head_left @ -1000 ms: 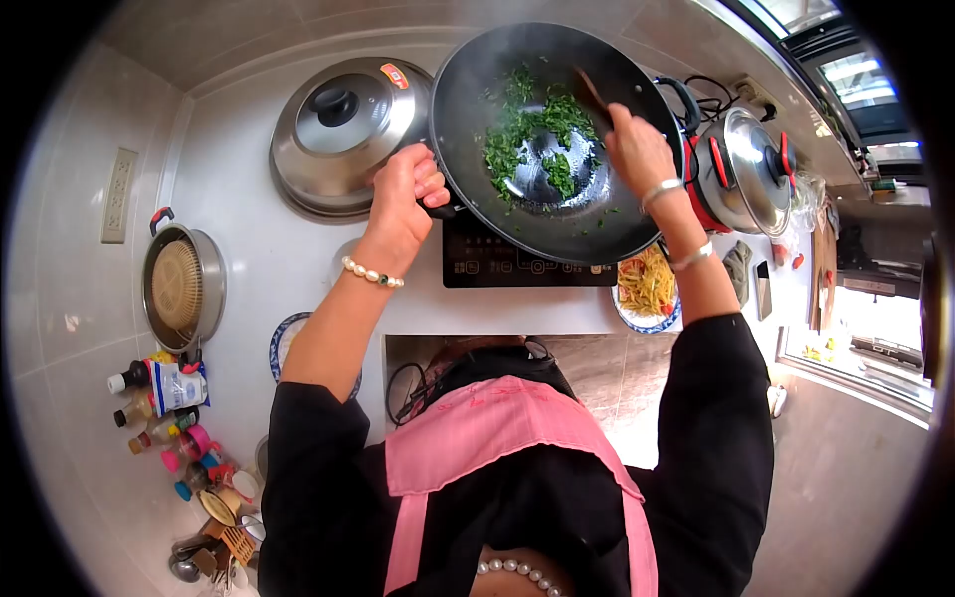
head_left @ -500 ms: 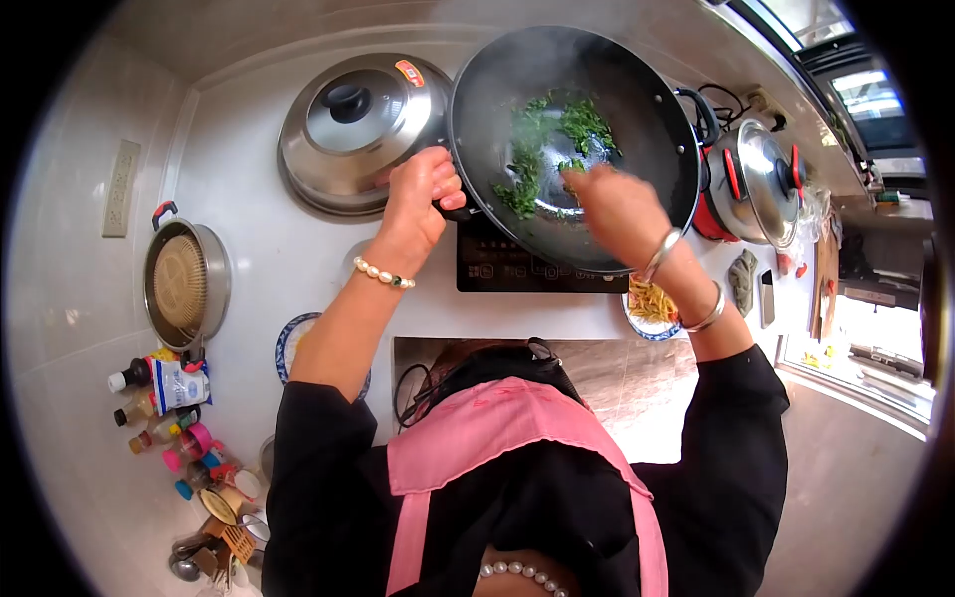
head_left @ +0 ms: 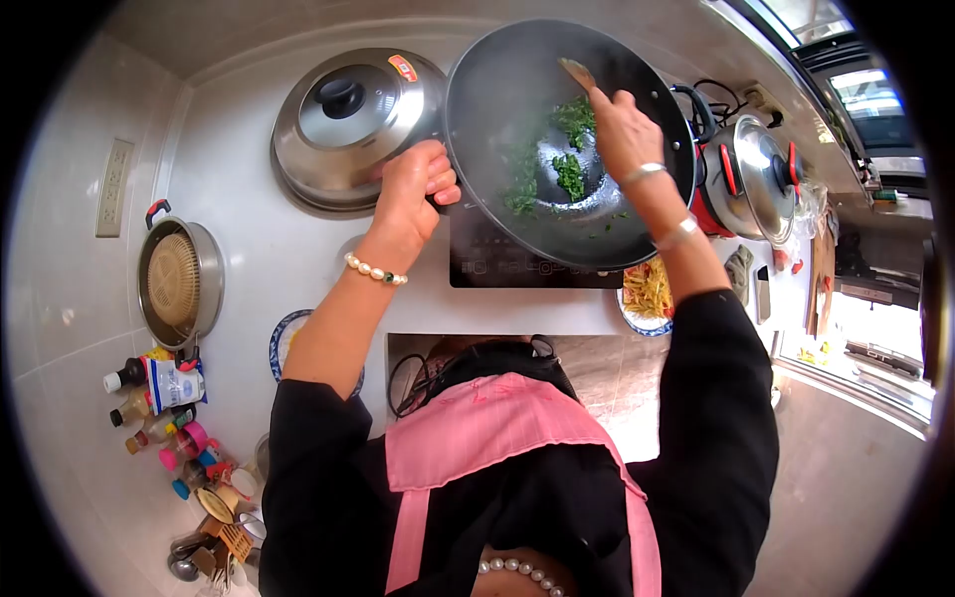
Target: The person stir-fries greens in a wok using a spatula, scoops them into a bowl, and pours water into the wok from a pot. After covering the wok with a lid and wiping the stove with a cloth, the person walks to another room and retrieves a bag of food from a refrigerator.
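Observation:
My left hand [head_left: 416,184] is closed round the short handle of a dark wok [head_left: 497,90], which sits tilted over a black induction cooker [head_left: 542,271]. Inside the wok lie chopped green leaves [head_left: 572,177] in a shiny patch of liquid, and steam rises from them. Over the wok's right side, my right hand [head_left: 629,134] grips a wooden spatula [head_left: 577,73]. Only one end of it sticks out past my fingers, toward the far side; the rest is hidden by the hand.
A domed steel lid [head_left: 363,139] lies left of the wok. A lidded pot [head_left: 746,179] with red handles stands to the right. Shredded food fills a blue-rimmed plate [head_left: 647,294]. Farther left are a steel pan [head_left: 204,289] holding a basket, and several bottles [head_left: 134,408].
My right hand has moved up and to the right across the wok, and the spatula's end now shows. The leaves have shifted and partly clumped. My left hand keeps its hold.

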